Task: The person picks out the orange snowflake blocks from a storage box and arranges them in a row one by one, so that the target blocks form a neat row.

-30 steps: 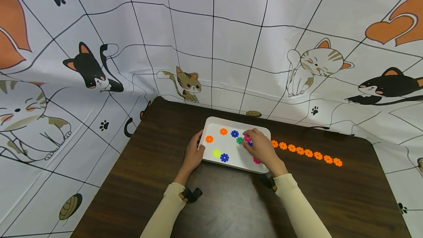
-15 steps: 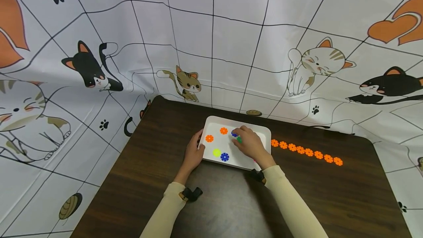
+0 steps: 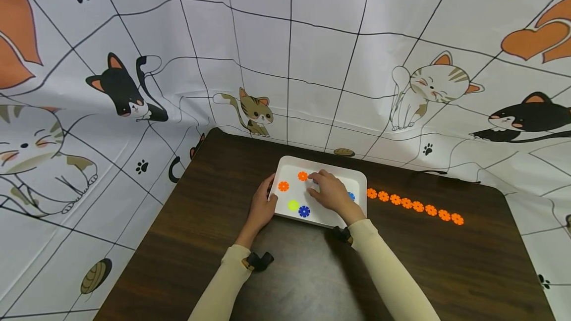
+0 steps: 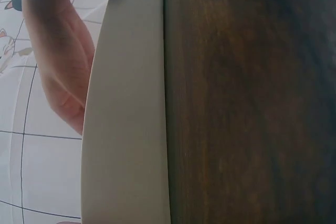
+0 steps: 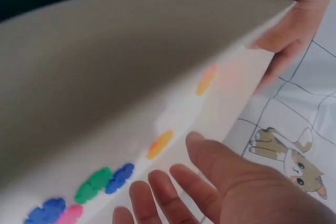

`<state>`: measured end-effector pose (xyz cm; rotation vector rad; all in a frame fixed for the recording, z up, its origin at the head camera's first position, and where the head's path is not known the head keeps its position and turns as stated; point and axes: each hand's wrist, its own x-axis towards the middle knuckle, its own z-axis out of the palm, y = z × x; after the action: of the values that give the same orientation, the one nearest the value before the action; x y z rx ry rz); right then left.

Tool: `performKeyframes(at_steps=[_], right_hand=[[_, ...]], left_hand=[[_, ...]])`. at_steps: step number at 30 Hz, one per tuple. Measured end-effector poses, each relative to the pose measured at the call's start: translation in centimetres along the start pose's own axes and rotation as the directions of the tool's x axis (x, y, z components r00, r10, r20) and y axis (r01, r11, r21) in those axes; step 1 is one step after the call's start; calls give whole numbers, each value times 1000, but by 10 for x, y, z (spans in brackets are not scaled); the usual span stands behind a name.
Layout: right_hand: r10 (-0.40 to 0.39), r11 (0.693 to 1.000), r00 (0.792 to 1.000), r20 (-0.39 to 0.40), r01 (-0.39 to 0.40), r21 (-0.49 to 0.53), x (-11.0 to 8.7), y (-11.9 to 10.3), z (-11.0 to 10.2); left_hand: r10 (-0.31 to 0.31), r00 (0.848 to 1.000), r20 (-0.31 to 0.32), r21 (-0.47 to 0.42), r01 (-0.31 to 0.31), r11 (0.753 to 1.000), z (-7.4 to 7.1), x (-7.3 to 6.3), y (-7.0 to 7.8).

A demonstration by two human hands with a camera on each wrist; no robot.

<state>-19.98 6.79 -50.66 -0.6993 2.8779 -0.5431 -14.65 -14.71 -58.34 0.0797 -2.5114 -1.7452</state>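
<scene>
My left hand (image 3: 261, 205) grips the left end of a white tray (image 3: 332, 222), its thumb over the rim. In the left wrist view, part of that hand (image 4: 58, 61) shows behind the tray's wall (image 4: 126, 108). Over the tray hovers my right hand (image 3: 332, 192), fingers spread with nothing between them, close to an orange flower-shaped disc (image 3: 302, 176). Another orange disc (image 3: 283, 186), a yellow disc (image 3: 293, 205) and a dark blue disc (image 3: 304, 211) lie further left and nearer. Seen from the right wrist, a green disc (image 5: 93, 184) and a pink disc (image 5: 69, 214) lie below the fingers.
A row of several orange discs (image 3: 406, 203) runs rightward from the tray across the dark wooden table (image 3: 200, 212). A white cloth printed with cats (image 3: 321, 53) hangs behind and beside the table.
My right hand has moved left across the tray, from the pink and green discs toward the orange one at the back. My left hand keeps its grip on the tray.
</scene>
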Motion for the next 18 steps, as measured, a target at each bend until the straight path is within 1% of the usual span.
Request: performKeyframes(at_steps=[5,10,15,18], right_hand=[[-10,1000,1000,2,10,-19,4,-6,-7],[-23,998,1000,-6,22,-50,9,-5,-11],[-23,998,1000,1,23,-63,15,-1,-9],[-11,999,1000,21,12,-48,21,-1,-5]], left_hand=[[9,1000,-7,-8,-9,1000,-1,0,0],[5,1000,-13,-3,-5,1000,-1,1,0],[-1,1000,-6,-7,1,1000,0,0,0],[9,1000,-8,-9,-9,1000,-1,0,0]])
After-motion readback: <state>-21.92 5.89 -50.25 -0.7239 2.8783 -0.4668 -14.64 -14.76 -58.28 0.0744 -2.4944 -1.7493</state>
